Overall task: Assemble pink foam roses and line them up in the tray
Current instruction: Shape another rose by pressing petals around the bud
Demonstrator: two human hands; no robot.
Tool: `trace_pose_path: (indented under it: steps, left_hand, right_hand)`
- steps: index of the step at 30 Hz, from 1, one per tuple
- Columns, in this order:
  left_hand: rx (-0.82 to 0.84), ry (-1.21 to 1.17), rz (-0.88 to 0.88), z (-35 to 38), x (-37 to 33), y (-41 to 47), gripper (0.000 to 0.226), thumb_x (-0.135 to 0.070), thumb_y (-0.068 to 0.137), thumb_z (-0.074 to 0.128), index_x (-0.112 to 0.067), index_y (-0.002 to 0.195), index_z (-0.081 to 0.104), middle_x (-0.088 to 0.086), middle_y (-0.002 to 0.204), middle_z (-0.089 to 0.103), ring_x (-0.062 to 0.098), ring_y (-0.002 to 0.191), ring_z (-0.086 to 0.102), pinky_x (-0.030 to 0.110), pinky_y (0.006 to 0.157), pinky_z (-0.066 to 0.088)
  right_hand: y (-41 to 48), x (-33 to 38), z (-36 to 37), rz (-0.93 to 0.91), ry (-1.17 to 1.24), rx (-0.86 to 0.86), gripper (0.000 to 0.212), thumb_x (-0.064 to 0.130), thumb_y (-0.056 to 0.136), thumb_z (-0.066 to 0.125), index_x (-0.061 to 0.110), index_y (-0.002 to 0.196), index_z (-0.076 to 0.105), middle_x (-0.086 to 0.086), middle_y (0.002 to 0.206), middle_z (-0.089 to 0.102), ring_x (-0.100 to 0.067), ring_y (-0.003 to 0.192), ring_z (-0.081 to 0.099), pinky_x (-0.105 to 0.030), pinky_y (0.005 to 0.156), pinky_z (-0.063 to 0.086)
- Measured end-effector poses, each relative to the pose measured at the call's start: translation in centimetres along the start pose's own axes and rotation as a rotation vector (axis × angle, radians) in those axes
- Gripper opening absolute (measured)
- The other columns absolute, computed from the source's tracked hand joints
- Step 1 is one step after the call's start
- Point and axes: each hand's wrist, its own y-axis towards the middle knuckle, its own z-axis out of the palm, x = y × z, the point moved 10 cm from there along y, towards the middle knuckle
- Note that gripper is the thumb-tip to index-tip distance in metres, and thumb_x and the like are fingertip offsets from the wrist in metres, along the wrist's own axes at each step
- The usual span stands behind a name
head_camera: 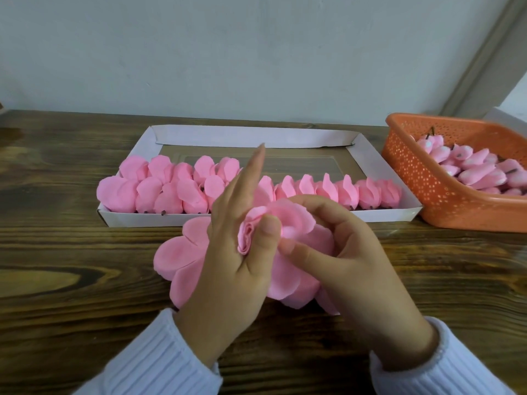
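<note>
Over wood table (85, 280), left hand (228, 269), forefinger raised, and right hand (365, 260) pinch pink rose (293, 220).

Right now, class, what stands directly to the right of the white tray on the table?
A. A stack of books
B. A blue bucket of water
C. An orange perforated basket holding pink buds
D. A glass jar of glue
C: an orange basket with perforated walls, holding pink buds, stands just right of the white tray.
</note>
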Motion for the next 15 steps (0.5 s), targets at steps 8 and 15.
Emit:
trace_pose_path:
  steps: [8, 15]
  left_hand:
    - [0.058, -0.022, 0.064, 0.7, -0.8, -0.1, 0.052, -0.064, 0.093, 0.029, -0.043, 0.141, 0.028, -0.039, 0.136, 0.038, -0.014, 0.133, 0.031, 0.003, 0.103, 0.024]
    - [0.046, -0.129, 0.034, 0.6, -1.1, -0.1, 0.067, -0.060, 0.090, 0.047, -0.044, 0.147, 0.017, -0.004, 0.128, 0.059, 0.004, 0.127, 0.050, 0.017, 0.102, 0.039]
  right_hand:
    - [-0.2, -1.8, 0.9, 0.142, 0.154, 0.083, 0.031, 0.015, 0.073, 0.077, 0.021, 0.103, 0.071, -0.011, 0.098, 0.074, -0.026, 0.091, 0.071, -0.035, 0.071, 0.058]
    - [-0.2, -1.1, 0.7, 0.064, 0.088, 0.060, 0.030, 0.025, 0.073, 0.077, 0.023, 0.102, 0.072, -0.010, 0.099, 0.073, -0.024, 0.092, 0.069, -0.041, 0.077, 0.058]
